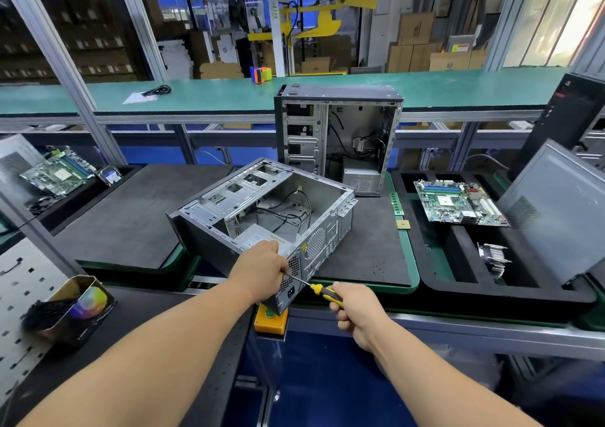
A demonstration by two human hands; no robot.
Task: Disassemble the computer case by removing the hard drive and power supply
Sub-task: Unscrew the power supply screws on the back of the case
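Both hands work at the computer case (262, 210) lying on the mat — left hand (262, 271) grips its rear corner, right hand (352, 308) grips the screwdriver (314, 287) — a tilted tip could slip and strip the screw.

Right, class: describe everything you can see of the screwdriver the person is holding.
The screwdriver has a yellow and black handle and a thin bare metal shaft. The right hand grips the handle's rear, leaving the yellow front part showing. It lies nearly level, angled up and left, its tip at the perforated rear panel of the open computer case near the power supply, beside the left hand steadying that corner. The tip itself is too small to make out.
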